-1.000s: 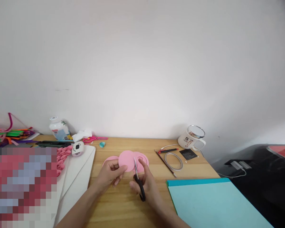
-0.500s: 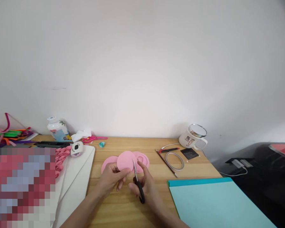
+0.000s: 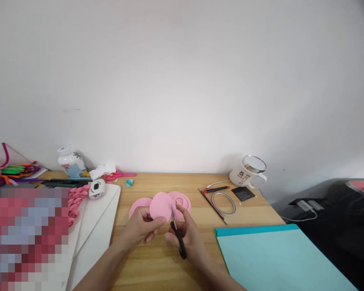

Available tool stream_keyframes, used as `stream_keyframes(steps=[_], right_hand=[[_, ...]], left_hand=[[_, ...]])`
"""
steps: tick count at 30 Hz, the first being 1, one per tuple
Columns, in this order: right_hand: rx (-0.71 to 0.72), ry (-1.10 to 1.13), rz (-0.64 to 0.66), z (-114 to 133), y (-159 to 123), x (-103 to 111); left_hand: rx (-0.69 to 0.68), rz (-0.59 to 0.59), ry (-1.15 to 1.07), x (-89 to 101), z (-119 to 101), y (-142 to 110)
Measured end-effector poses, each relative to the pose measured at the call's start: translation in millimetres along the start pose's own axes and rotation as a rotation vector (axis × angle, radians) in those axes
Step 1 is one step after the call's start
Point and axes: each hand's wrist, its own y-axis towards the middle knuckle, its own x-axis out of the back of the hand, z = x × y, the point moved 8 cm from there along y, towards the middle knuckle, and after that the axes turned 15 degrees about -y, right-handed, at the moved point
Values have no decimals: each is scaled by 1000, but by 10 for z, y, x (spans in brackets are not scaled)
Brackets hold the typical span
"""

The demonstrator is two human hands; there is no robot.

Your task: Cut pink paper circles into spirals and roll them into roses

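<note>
Between the thumb and fingers of my left hand (image 3: 142, 226) is a pink paper circle (image 3: 160, 207), held up over the table. My right hand (image 3: 189, 236) grips black-handled scissors (image 3: 178, 236), their blades pointing away from me at the circle's right edge. Whether the blades are cutting into the paper, I cannot tell. Behind the held circle lie more pink paper pieces: a round one (image 3: 136, 206) to the left, partly covered by my left hand, and one with a ring-like outline (image 3: 183, 200) to the right.
Light blue paper sheets (image 3: 269, 250) lie front right. A mug (image 3: 245, 173), a coiled cable (image 3: 223, 203) and a pencil (image 3: 214, 207) are at the back right. Pink scissors (image 3: 121, 176), a teal cap (image 3: 129, 183), a bottle (image 3: 71, 163) and white envelopes (image 3: 100, 226) are on the left.
The view has shifted slightly. Both hands keep their holds on the paper circle and scissors, and their positions are almost the same.
</note>
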Motion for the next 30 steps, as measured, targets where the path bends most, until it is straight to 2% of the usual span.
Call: stream_keyframes(steps=[11,18,25,30], right_hand=[[-54,-26,2,-66,8,-2],[-79,-47,-11,-98,-8,-12],[-95,-16,1,-109,-15,-11],[-22,43,-23,-44,-7,19]], left_hand=[[-32,-63,-54,51,-59,-3],[-39,-8,-197,21,-38,24],[-26,-79,-110,44,-68,10],[-9,-33,-57,29,-38,5]])
